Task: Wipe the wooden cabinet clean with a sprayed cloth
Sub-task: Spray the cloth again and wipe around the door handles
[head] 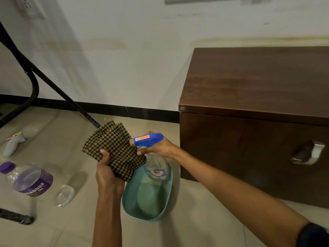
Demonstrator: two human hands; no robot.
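A person's left hand (106, 175) is gripping a checked cloth (114, 150) while the right hand (160, 146) is squeezing a spray bottle (151, 148) (nozzle nearly touching it), risking overspray missing; the wooden cabinet (258, 104) is standing untouched, right.

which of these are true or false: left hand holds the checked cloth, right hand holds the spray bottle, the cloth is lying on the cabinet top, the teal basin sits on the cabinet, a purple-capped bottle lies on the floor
1. The left hand holds the checked cloth. True.
2. The right hand holds the spray bottle. True.
3. The cloth lies on the cabinet top. False: it is held up above the floor, left of the cabinet.
4. The teal basin sits on the cabinet. False: it is on the floor, below the hands.
5. A purple-capped bottle lies on the floor. True.
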